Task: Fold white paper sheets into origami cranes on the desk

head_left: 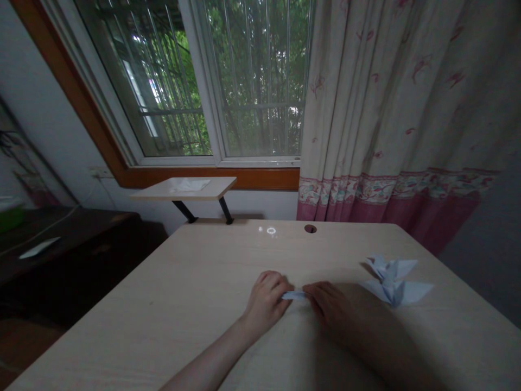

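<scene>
A small folded piece of paper (293, 295), pale blue-white, spans the short gap between my two hands just above or on the desk. My left hand (268, 296) is closed on its left end, fingers curled around it. On the other end, my right hand (328, 304) pinches the paper with its fingers bent down. Most of the folded shape is hidden under my fingers. Right of my right hand, two folded paper cranes (394, 282) stand close together, one behind the other, with wings spread.
The pale wooden desk (183, 304) has a cable hole (310, 229) near its back edge. A raised shelf (163, 190) at the back left carries crumpled white paper (191, 185). Beyond are a window and a curtain (366, 108). A dark table (73, 239) stands at left.
</scene>
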Demonstrator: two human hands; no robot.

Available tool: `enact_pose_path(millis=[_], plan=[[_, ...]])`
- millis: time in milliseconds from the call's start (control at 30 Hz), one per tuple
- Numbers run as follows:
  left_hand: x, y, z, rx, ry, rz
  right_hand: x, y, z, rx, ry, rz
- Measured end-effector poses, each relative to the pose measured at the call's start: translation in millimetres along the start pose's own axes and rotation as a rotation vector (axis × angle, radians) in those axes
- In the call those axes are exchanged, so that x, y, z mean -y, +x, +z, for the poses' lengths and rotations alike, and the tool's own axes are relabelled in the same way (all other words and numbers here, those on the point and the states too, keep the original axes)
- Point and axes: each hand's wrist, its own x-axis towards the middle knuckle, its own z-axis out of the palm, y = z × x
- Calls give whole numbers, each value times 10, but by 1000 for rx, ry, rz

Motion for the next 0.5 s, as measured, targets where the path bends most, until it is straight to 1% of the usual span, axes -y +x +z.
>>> enact_pose_path(millis=[133, 233, 300, 367, 500], plan=[[27, -31, 26, -108, 118, 54, -5, 22, -49, 29, -18, -89], [61, -47, 66, -158, 167, 72, 19, 51, -95, 23, 6, -59], [73, -50, 87, -144, 164, 74, 24, 56, -106, -9, 7, -35], [77, -48, 96, -97, 139, 70, 13, 51, -113, -31, -16, -4], [84, -43, 90, 10, 89, 97, -57, 40, -134, 26, -44, 129]])
